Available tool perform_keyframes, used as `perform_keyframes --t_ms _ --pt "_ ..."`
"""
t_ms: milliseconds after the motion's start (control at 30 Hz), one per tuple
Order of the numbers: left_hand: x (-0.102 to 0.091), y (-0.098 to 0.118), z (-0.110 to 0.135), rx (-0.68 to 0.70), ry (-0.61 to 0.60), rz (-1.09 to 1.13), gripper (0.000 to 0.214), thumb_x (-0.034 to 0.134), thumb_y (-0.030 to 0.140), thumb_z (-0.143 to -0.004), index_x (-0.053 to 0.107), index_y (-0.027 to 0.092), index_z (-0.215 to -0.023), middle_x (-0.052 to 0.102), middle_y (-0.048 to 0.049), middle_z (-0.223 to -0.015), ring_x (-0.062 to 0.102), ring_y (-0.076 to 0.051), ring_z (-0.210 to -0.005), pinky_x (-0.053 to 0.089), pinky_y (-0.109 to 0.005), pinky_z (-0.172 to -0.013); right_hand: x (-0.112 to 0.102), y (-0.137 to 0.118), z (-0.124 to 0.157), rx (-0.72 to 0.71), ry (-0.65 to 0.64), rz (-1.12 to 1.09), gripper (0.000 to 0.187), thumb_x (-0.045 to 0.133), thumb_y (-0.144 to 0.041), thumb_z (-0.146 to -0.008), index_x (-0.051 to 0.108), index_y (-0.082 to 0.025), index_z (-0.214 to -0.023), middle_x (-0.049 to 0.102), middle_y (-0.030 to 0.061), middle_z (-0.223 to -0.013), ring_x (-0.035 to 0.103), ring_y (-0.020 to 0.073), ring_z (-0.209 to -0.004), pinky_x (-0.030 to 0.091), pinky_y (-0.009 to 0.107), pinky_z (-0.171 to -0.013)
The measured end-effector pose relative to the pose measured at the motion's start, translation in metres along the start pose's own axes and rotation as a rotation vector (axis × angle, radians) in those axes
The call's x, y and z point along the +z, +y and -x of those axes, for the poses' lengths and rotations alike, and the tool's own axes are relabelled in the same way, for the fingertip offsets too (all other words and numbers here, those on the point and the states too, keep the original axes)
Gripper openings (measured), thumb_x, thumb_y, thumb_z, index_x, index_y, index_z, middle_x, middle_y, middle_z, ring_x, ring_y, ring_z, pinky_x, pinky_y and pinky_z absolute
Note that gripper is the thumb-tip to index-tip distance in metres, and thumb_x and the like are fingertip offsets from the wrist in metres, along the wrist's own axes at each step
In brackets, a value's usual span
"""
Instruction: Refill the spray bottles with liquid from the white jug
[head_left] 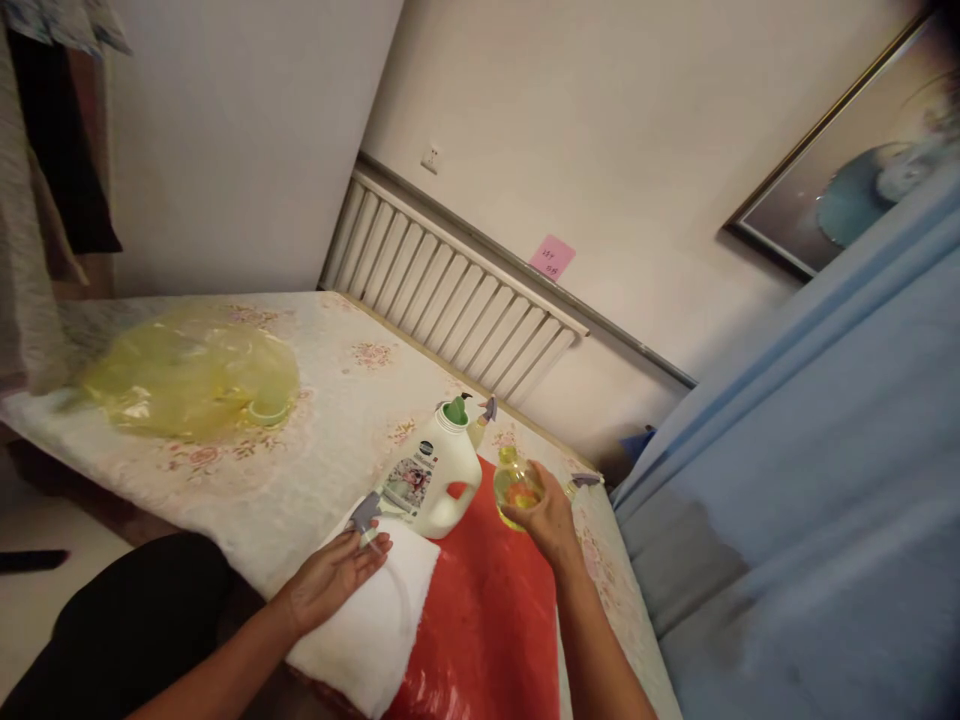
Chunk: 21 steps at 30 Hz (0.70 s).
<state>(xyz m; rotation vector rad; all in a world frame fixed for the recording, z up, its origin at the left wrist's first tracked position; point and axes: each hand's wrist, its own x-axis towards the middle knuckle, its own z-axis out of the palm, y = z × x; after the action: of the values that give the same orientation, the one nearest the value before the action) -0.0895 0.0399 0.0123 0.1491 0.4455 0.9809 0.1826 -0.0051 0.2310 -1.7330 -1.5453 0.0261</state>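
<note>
My right hand is wrapped around a small clear bottle of yellow liquid, raised above a red sheet. No spray head sits on its neck. In my left hand, palm turned up, a grey trigger spray head rests against the fingers, and a thin clear tube seems to hang from it. Below that hand lies a folded white towel. Between the hands stands a large cream jug with a handle, a picture label and a green piece in its mouth.
Behind the jug is another spray bottle; a further grey spray head shows at the right. A yellow plastic bag lies left on the flowered cover. A radiator runs along the wall, and a blue curtain hangs right.
</note>
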Motion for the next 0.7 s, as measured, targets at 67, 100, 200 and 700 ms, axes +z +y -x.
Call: perform_keyframes --t_ms 67,100,200,700 --pt "-0.005 0.0 -0.001 -0.021 -0.042 -0.032 0.02 0.064 0.012 -0.088 0.063 0.013 -0.109 0.073 -0.0156 -0.104 0.072 -0.026 -0.101 0.055 -0.04 -0.095 -0.003 -0.01 -0.022 -0.06 -0.031 0.06 0.074 0.078 -0.028 -0.056 0.058 -0.019 -0.126 0.065 0.0101 -0.12 0.063 0.0293 -0.109 0.049 0.045 -0.097" --pt "-0.006 0.0 -0.002 -0.03 -0.065 -0.051 0.02 0.065 0.013 -0.088 0.063 0.013 -0.108 0.073 -0.0155 -0.104 0.072 -0.026 -0.102 0.054 -0.04 -0.096 -0.004 -0.016 -0.031 -0.092 -0.042 0.095 0.073 0.078 -0.027 -0.056 0.058 -0.019 -0.126 0.065 0.0101 -0.12 0.062 0.0293 -0.109 0.048 0.046 -0.098" --pt "-0.007 0.002 0.0 -0.057 -0.117 -0.1 0.021 0.067 0.017 -0.089 0.064 0.014 -0.109 0.073 -0.0145 -0.105 0.071 -0.024 -0.103 0.052 -0.038 -0.098 -0.004 -0.033 -0.053 -0.18 -0.096 0.203 0.073 0.076 -0.023 -0.057 0.057 -0.019 -0.127 0.062 0.0094 -0.12 0.059 0.028 -0.112 0.046 0.043 -0.1" --pt "-0.01 0.004 0.01 -0.094 -0.207 -0.112 0.023 0.072 0.028 -0.087 0.068 0.017 -0.108 0.074 -0.0121 -0.103 0.07 -0.022 -0.1 0.049 -0.033 -0.092 0.005 -0.083 -0.089 -0.381 -0.247 0.781 0.066 0.065 -0.015 -0.07 0.049 -0.022 -0.134 0.058 0.0097 -0.12 0.052 0.0255 -0.11 0.041 0.032 -0.09"
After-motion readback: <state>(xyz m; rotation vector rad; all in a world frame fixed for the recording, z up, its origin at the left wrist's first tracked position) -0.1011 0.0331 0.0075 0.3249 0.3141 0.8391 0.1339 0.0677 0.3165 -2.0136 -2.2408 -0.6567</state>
